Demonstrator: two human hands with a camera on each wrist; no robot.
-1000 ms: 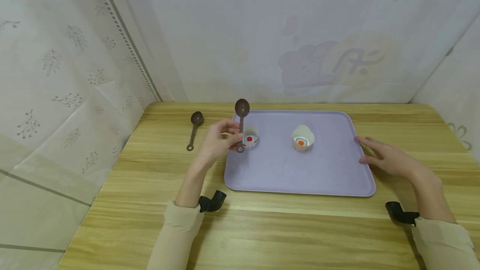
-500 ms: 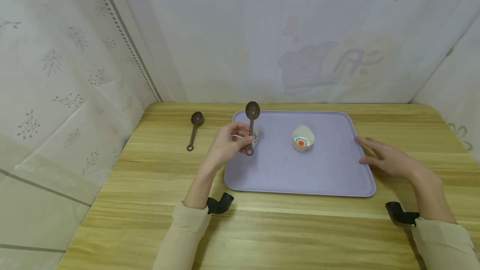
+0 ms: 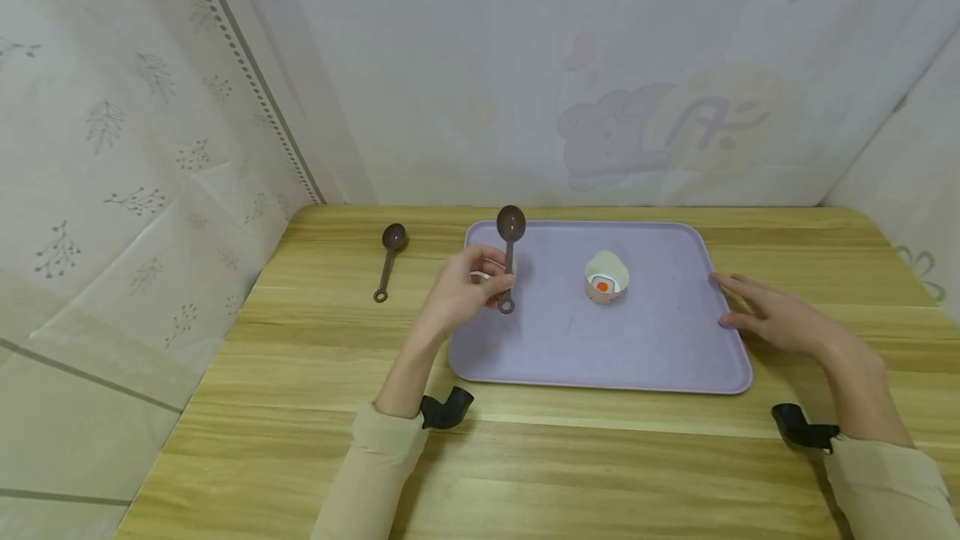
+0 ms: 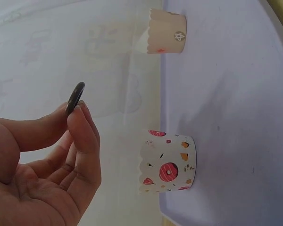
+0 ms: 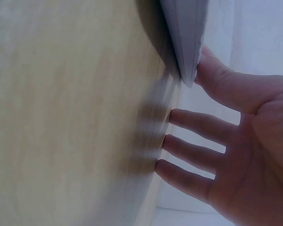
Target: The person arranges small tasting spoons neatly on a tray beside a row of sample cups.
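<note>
My left hand (image 3: 465, 290) pinches a brown measuring spoon (image 3: 512, 224) by its handle, bowl end up, above the left part of a lilac tray (image 3: 585, 357). Only the handle's ring end (image 4: 75, 97) shows between thumb and finger in the left wrist view. Below it stands a white paper baking cup (image 4: 167, 162) with a doughnut print, mostly hidden by the hand in the head view. A beige paper baking cup (image 3: 603, 296) on the tray holds a small white piece with an orange mark. My right hand (image 3: 783, 319) touches the tray's right rim, fingers extended.
Another brown measuring spoon (image 3: 386, 261) lies on the wooden table (image 3: 570, 473), left of the tray. A pale printed curtain (image 3: 480, 90) hangs behind the table, with a leaf-patterned one (image 3: 150, 190) at the left.
My left hand has moved rightward and slightly down with the measuring spoon, slowing over the last half second, and now covers most of the white cup. The right hand stays at the tray's rim.
</note>
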